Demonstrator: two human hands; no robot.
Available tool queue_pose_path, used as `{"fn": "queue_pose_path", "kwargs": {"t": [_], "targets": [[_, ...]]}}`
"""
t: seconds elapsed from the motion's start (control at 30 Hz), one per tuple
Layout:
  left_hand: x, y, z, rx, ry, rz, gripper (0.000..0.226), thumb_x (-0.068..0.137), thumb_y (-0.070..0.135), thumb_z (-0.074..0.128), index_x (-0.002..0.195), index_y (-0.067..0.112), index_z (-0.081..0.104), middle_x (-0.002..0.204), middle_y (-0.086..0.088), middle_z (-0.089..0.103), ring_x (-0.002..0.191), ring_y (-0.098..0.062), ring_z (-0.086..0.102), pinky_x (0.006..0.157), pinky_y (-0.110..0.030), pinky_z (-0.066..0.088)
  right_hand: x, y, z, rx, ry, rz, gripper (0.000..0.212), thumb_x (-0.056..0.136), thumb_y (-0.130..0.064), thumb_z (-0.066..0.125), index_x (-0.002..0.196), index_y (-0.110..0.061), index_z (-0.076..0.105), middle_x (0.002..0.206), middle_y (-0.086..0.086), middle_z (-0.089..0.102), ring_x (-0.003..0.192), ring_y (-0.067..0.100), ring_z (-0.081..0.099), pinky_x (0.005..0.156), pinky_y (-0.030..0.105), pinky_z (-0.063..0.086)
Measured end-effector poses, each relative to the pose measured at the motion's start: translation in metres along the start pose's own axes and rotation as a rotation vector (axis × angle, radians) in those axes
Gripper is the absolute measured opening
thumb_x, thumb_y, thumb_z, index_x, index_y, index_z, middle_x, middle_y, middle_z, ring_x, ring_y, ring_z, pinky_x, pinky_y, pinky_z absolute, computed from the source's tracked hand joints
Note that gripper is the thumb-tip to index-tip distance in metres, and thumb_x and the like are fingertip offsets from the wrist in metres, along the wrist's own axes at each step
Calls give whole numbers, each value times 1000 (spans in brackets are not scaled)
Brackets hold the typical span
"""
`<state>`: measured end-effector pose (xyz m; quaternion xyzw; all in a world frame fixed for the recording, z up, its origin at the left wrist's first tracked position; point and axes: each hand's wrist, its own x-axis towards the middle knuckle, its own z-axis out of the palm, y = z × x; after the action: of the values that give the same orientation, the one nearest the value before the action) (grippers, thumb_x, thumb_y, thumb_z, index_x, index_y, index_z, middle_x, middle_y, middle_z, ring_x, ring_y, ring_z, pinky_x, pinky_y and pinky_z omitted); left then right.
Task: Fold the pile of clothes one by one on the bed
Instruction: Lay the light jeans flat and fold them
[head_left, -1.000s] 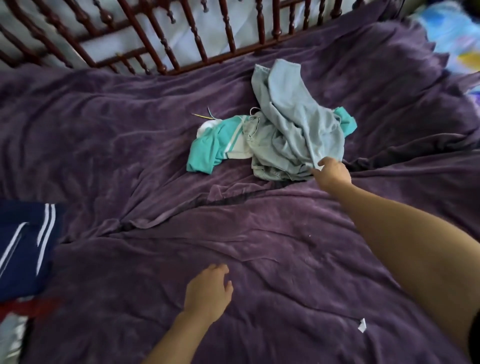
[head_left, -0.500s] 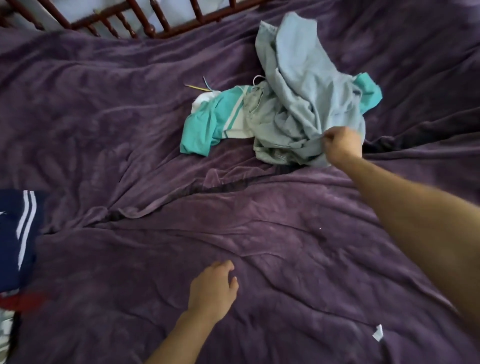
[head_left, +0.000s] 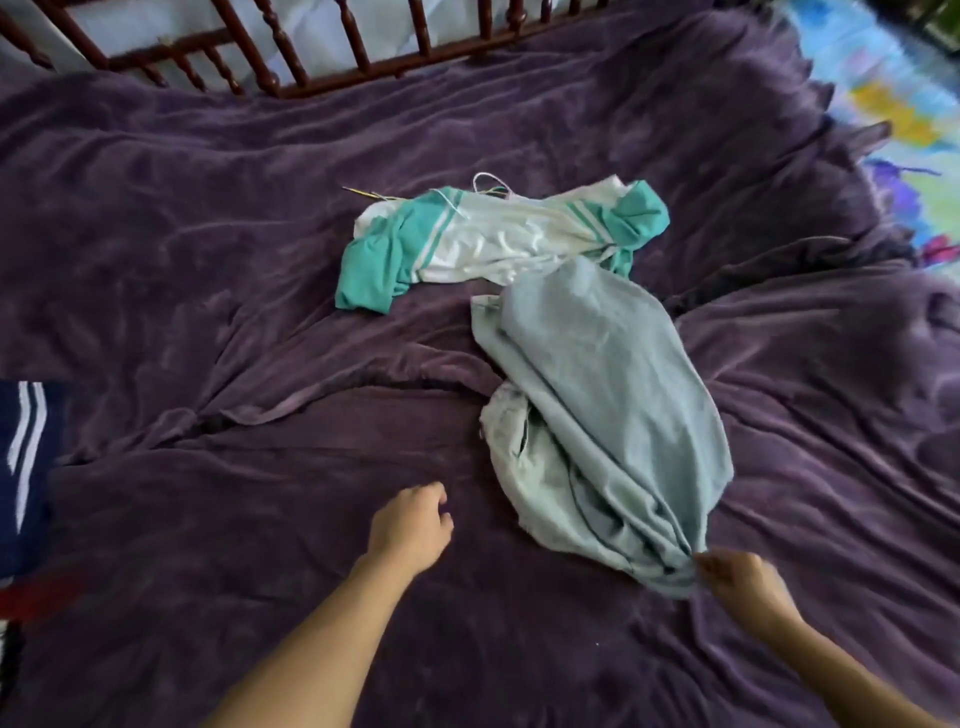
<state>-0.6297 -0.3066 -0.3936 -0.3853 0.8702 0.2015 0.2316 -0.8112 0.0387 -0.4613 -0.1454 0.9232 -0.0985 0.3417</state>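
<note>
My right hand (head_left: 737, 582) pinched the near end of the pale grey-blue garment (head_left: 597, 405), fingers curled round a bunched corner at about 5 o'clock in my view. The garment lay stretched along the purple blanket (head_left: 208, 260), running from that corner up toward 12 o'clock, its far end just touching the teal-and-white shirt (head_left: 493, 234). That shirt lay crumpled and spread sideways, at 12 o'clock from the garment. My left hand (head_left: 410, 530) gripped nothing; its fingers were loosely curled just above the blanket, at 9 o'clock from my right hand and apart from the garment. A navy garment with white stripes (head_left: 21, 457) sat at the 9 o'clock edge. The dark wooden rail (head_left: 311, 47) ran across 11 to 12 o'clock.
</note>
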Motion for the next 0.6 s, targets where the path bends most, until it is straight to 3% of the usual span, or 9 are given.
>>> {"fn": "queue_pose_path", "kwargs": {"t": [0.1,0.2,0.23,0.3,0.33,0.4,0.47,0.53,0.6], "targets": [[3,-4,6,20,-56,2,30,93,30,52,121,24,57,119,-2,64,110,-24,59,83,-31,47,-24,-25,11,-274,-4,-27,15,88,-30,55,89,-28,70,94,0,72,92,29,66,69,36,48],[8,-10,17,-16,-98,-15,29,92,32,54,119,25,59,116,-3,65,109,-24,60,82,-31,47,-17,-100,8,-196,343,-370,19,85,-33,50,84,-22,66,82,-3,62,79,27,64,55,31,46],[11,-13,20,-43,-114,-31,28,91,33,55,117,25,60,114,-3,66,107,-25,60,81,-32,47,-8,-130,7,-171,437,-504,21,81,-32,51,91,-22,66,89,-2,61,83,26,62,57,31,47],[21,-19,30,-126,-149,-73,25,88,37,58,110,26,63,109,-2,67,102,-25,62,81,-32,49,25,-181,3,-250,413,-621,49,76,-33,60,124,-24,57,127,6,54,117,31,50,84,41,49],[27,-21,34,-183,-155,-98,24,87,39,59,107,25,64,107,-3,68,100,-25,63,81,-33,51,46,-200,-3,-335,349,-586,68,75,-35,65,138,-27,44,145,10,39,134,34,34,100,47,40],[41,-17,44,-303,-134,-135,28,87,41,60,107,21,64,106,-6,68,100,-27,63,84,-33,50,88,-221,-19,-485,258,-417,87,75,-43,66,148,-31,21,156,15,15,144,38,10,112,51,21],[54,0,52,-452,-110,-149,42,89,41,61,122,15,58,121,-9,63,112,-28,58,91,-31,44,116,-219,-32,-548,257,-272,65,81,-38,60,139,-25,32,143,20,35,133,38,31,105,49,31],[66,25,58,-686,-125,-171,66,87,40,65,142,13,40,142,-10,48,129,-27,46,101,-30,36,125,-202,-45,-410,288,-222,32,86,-23,52,117,-15,49,119,18,55,111,37,52,88,42,43],[77,51,67,-905,-149,-189,89,82,39,71,151,18,20,152,-10,32,138,-26,35,110,-33,31,118,-172,-59,-207,371,-211,21,85,-19,50,104,-11,55,107,19,62,98,39,58,77,41,44]]}}
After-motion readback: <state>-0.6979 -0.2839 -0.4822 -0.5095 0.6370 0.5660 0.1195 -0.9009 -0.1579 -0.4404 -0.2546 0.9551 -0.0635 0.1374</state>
